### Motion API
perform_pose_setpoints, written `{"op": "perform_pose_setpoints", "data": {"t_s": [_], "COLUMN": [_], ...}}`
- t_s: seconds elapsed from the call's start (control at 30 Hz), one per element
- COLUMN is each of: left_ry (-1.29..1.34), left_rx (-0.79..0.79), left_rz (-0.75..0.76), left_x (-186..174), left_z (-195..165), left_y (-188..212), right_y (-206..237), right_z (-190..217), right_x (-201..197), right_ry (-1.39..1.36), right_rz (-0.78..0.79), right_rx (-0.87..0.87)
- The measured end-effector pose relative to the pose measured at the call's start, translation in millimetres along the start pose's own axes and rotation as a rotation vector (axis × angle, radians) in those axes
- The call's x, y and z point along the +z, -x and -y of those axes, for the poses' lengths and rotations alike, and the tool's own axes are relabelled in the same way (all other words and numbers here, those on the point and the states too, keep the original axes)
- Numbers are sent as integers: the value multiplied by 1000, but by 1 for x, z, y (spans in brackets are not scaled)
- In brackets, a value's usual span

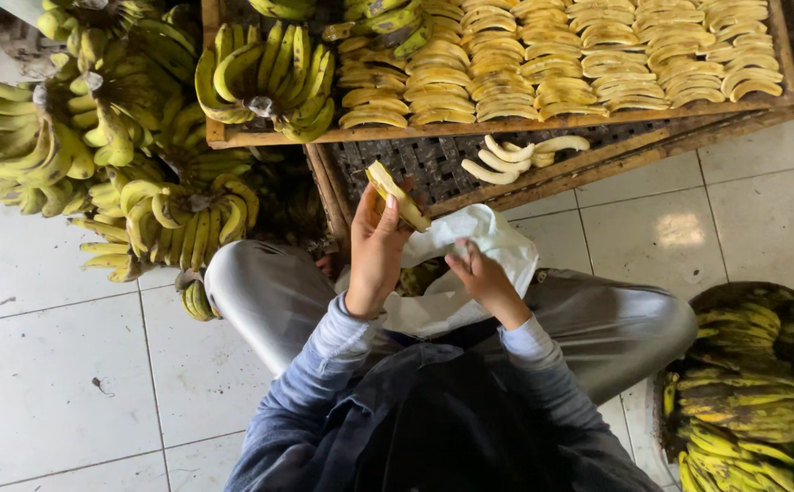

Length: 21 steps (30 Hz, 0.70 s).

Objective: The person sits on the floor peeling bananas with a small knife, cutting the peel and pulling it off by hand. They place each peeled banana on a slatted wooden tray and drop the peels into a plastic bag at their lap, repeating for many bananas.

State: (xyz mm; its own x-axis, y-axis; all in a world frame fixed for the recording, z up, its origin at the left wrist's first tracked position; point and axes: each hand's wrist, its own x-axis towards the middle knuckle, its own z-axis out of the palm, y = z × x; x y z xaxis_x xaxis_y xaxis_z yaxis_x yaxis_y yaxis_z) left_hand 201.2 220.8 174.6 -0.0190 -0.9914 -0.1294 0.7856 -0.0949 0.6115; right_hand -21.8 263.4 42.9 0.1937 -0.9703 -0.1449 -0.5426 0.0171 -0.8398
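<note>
1. I note the banana [397, 193] in the left hand [374, 255]: peel matt yellow, exposed flesh pale and smooth.
2. White bag [470, 264], centre frame: thin, crinkled plastic, slight sheen.
3. Drying tray [543, 121], top: rough raw wood frame, dark mesh below.
4. Floor tiles [69, 364], lower left: glazed ceramic, glossy, scuffed.
5. Trousers [269, 292]: smooth grey cloth.

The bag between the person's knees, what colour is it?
White, a thin plastic bag, clearest in the head view.
</note>
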Motion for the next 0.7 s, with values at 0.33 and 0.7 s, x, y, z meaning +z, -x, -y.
{"op": "perform_pose_setpoints", "data": {"t_s": [0.33,0.7], "left_ry": [-4,137], "left_rx": [-14,-338], "left_rz": [47,107], "left_x": [-5,-28], "left_z": [67,58], "left_y": [0,-25], "right_y": [-18,-31], "right_z": [138,109], "right_x": [-20,-31], "right_ry": [119,-858], "right_rz": [-565,-168], "right_rx": [-415,155]}}
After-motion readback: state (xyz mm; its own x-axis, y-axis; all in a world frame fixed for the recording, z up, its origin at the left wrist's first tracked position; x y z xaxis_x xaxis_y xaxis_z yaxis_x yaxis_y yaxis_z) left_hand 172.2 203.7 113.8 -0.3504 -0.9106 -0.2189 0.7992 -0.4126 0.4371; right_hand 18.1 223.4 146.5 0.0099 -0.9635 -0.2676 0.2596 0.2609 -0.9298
